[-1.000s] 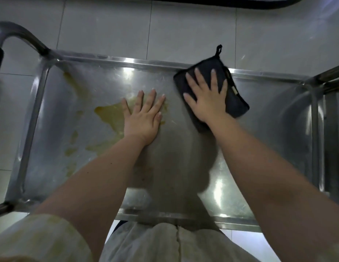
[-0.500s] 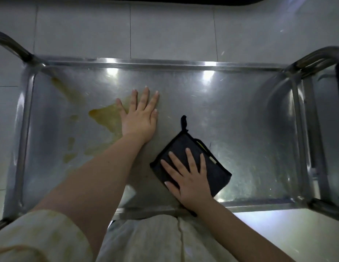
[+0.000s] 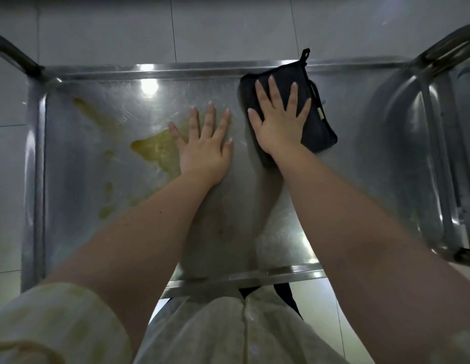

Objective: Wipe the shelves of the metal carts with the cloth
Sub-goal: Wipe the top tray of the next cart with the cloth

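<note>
The right grip (image 3: 279, 122) lies flat, fingers straight and spread, on a dark folded cloth (image 3: 319, 127) at the far edge of the metal cart's top shelf (image 3: 359, 166), and the cloth's small loop (image 3: 305, 54) reaches over the far rim. Just beside it the left grip (image 3: 205, 148) presses palm-down on bare steel, its little finger at the edge of a yellowish stain (image 3: 152, 149) that trails leftward in streaks and spots. Pale floor tiles (image 3: 228, 27) lie beyond, a second cart (image 3: 433, 143) stands close at the right, and a pale sleeve (image 3: 52, 324) covers the left upper arm.
</note>
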A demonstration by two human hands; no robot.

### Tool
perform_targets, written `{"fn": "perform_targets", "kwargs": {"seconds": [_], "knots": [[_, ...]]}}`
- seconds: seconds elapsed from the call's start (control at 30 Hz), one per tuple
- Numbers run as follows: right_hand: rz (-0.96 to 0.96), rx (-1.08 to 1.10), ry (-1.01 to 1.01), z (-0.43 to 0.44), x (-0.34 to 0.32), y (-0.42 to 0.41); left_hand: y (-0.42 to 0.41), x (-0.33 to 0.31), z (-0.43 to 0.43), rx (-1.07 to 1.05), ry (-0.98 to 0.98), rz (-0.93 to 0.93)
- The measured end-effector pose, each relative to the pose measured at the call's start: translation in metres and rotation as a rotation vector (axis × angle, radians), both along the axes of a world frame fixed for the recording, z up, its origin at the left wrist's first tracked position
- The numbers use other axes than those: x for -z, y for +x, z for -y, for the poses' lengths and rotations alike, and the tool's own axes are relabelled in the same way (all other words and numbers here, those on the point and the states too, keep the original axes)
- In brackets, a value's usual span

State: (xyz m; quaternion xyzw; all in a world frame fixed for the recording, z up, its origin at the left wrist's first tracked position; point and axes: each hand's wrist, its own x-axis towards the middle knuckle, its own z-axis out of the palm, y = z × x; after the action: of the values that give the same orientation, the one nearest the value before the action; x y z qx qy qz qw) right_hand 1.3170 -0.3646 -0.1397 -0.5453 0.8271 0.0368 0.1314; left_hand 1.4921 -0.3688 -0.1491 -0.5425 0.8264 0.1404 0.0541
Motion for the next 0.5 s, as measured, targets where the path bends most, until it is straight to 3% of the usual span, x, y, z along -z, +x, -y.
{"fn": "perform_targets", "kwargs": {"seconds": [0.3,0.5], "knots": [[0.005,-0.184,-0.141,-0.208,0.003,0.092,0.002,-0.004,0.002,0.018,0.023,0.007],[0.014,-0.196,-0.134,-0.222,0.0,0.101,0.024,-0.016,-0.019,0.104,0.062,-0.187]]}}
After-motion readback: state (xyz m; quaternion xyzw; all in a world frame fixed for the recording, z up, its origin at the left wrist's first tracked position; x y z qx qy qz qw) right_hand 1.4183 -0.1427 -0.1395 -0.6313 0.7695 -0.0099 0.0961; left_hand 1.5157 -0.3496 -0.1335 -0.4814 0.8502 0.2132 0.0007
